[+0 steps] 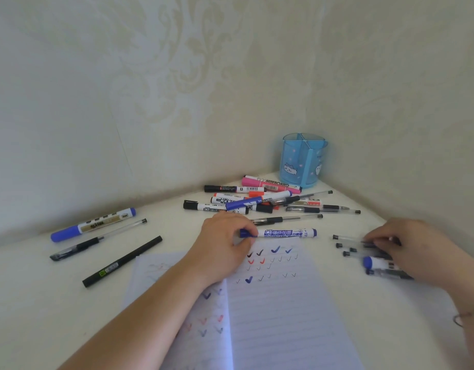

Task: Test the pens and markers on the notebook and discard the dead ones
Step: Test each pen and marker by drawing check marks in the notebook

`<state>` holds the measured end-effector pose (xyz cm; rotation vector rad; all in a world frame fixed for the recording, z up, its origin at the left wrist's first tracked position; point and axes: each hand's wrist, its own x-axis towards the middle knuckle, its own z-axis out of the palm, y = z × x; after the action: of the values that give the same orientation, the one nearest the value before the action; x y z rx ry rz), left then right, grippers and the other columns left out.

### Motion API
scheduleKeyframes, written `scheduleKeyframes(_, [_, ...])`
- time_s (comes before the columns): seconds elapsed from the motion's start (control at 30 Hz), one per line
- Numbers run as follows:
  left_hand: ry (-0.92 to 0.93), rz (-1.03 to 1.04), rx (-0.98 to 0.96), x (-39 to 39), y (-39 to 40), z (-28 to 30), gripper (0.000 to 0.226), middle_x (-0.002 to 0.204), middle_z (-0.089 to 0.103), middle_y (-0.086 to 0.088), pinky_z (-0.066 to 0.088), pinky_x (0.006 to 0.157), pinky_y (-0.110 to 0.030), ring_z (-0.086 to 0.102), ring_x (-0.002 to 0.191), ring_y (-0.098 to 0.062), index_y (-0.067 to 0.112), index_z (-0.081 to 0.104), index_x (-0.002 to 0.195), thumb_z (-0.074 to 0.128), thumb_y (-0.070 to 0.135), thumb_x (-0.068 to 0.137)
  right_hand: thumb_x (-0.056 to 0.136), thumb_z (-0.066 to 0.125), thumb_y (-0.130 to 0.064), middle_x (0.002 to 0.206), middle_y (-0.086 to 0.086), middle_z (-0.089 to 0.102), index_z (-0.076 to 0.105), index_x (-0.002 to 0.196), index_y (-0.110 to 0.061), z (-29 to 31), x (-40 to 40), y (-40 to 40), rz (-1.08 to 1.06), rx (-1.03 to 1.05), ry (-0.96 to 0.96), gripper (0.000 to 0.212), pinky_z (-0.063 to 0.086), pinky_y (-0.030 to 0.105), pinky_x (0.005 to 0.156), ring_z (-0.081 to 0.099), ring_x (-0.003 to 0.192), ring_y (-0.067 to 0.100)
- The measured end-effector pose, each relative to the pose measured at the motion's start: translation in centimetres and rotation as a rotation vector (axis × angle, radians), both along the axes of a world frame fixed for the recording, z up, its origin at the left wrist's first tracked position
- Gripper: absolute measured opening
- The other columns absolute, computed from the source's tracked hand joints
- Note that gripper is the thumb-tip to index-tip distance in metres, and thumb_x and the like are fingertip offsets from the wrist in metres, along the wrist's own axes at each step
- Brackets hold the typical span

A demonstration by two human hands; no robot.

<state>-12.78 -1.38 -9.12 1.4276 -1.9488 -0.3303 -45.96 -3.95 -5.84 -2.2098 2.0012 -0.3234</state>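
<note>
An open lined notebook (284, 316) lies in front of me with black, red and blue tick marks near its top. My left hand (225, 244) grips the capped end of a blue whiteboard marker (284, 233) lying across the notebook's top edge. My right hand (406, 249) rests on a small group of pens (348, 247) at the right, fingers curled onto them; a blue-capped marker (374, 263) lies under it. A pile of mixed markers and pens (257, 201) sits behind the notebook.
A blue divided pen cup (302, 161) stands in the wall corner behind the pile. At the left lie a blue marker (94, 224), a clear gel pen (97, 240) and a black pen (122, 261). Walls close in the desk at back and right.
</note>
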Motion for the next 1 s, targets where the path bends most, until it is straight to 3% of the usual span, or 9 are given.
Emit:
scheduleKeyframes(0.07, [0.018, 0.047, 0.020, -0.1, 0.2, 0.2, 0.012, 0.092, 0.065, 0.022, 0.041, 0.094, -0.024, 0.055, 0.099, -0.002, 0.032, 0.069, 0.090, 0.068, 0.021, 0.086, 0.090, 0.057, -0.007, 0.085, -0.017, 0.062, 0.064, 0.074, -0.049, -0.1, -0.4, 0.0, -0.021, -0.002, -0.031, 0.046, 0.049, 0.034, 0.076, 0.059, 0.082, 0.016])
scheduleKeyframes(0.17, [0.049, 0.075, 0.068, -0.2, 0.3, 0.4, 0.014, 0.094, 0.064, 0.020, 0.041, 0.089, -0.017, 0.055, 0.098, -0.002, 0.030, 0.068, 0.095, 0.069, 0.020, 0.086, 0.089, 0.053, -0.001, 0.087, -0.014, 0.061, 0.053, 0.069, -0.058, -0.6, -0.6, -0.4, -0.014, -0.044, -0.031, 0.060, 0.050, 0.036, 0.078, 0.058, 0.085, 0.019])
scheduleKeyframes(0.4, [0.141, 0.095, 0.057, -0.3, 0.6, 0.8, 0.019, 0.096, 0.066, 0.014, 0.037, 0.078, 0.001, 0.059, 0.090, 0.001, 0.023, 0.070, 0.102, 0.066, 0.010, 0.089, 0.089, 0.052, 0.000, 0.091, -0.009, 0.066, 0.059, 0.069, -0.050, -0.7, -0.5, -0.7, 0.022, -0.064, -0.039, 0.055, 0.050, 0.036, 0.080, 0.060, 0.088, 0.021])
scheduleKeyframes(0.6, [0.227, 0.072, -0.065, -0.1, 0.8, 1.3, 0.024, 0.095, 0.067, 0.015, 0.033, 0.078, 0.002, 0.056, 0.091, 0.014, 0.018, 0.073, 0.102, 0.065, 0.001, 0.088, 0.092, 0.047, -0.002, 0.099, -0.003, 0.069, 0.074, 0.097, -0.026, -0.7, -0.5, -0.7, -0.027, -0.102, -0.064, 0.036, 0.044, 0.029, 0.083, 0.059, 0.093, 0.022])
scheduleKeyframes(0.67, [0.248, 0.035, -0.107, -0.2, 1.0, 1.5, 0.024, 0.098, 0.069, 0.014, 0.033, 0.079, 0.002, 0.056, 0.094, 0.014, 0.019, 0.073, 0.102, 0.065, 0.001, 0.088, 0.091, 0.046, -0.001, 0.093, -0.003, 0.069, 0.073, 0.098, -0.024, -0.5, -0.5, -0.6, -0.045, -0.091, -0.101, 0.036, 0.040, 0.027, 0.079, 0.058, 0.089, 0.022])
scheduleKeyframes(0.77, [0.299, 0.020, -0.139, -0.2, 1.1, 1.7, 0.025, 0.099, 0.070, 0.015, 0.033, 0.079, -0.001, 0.057, 0.095, 0.009, 0.022, 0.073, 0.101, 0.065, 0.002, 0.088, 0.088, 0.053, -0.001, 0.100, 0.001, 0.072, 0.071, 0.097, -0.026, 0.3, 0.0, -0.3, -0.042, -0.153, -0.147, 0.032, 0.040, 0.027, 0.082, 0.062, 0.098, 0.026])
scheduleKeyframes(0.87, [0.359, -0.011, -0.183, -0.1, 1.2, 1.9, 0.031, 0.099, 0.069, 0.020, 0.037, 0.080, -0.006, 0.058, 0.092, 0.006, 0.032, 0.070, 0.099, 0.066, 0.003, 0.089, 0.080, 0.074, -0.016, 0.097, -0.015, 0.069, 0.066, 0.099, -0.041, 2.2, 2.2, 1.1, 0.140, -0.189, -0.260, 0.032, 0.044, 0.028, 0.083, 0.062, 0.095, 0.011])
scheduleKeyframes(0.93, [0.383, -0.050, -0.204, -0.3, 1.3, 2.1, 0.031, 0.098, 0.068, 0.023, 0.040, 0.080, -0.011, 0.059, 0.089, 0.004, 0.037, 0.068, 0.098, 0.065, 0.008, 0.089, 0.072, 0.080, -0.033, 0.088, -0.018, 0.069, 0.062, 0.106, -0.051, 3.9, 5.5, 2.8, 0.294, -0.025, -0.411, 0.042, 0.048, 0.022, 0.078, 0.061, 0.084, 0.004])
scheduleKeyframes(1.0, [0.367, -0.103, -0.216, -0.4, 1.5, 2.2, 0.025, 0.097, 0.067, 0.025, 0.041, 0.080, -0.011, 0.059, 0.089, 0.005, 0.034, 0.068, 0.101, 0.061, 0.013, 0.089, 0.064, 0.079, -0.046, 0.083, -0.015, 0.070, 0.063, 0.108, -0.051, 4.6, 9.0, 4.3, 0.390, 0.050, -0.546, 0.047, 0.050, 0.020, 0.070, 0.062, 0.069, 0.006])
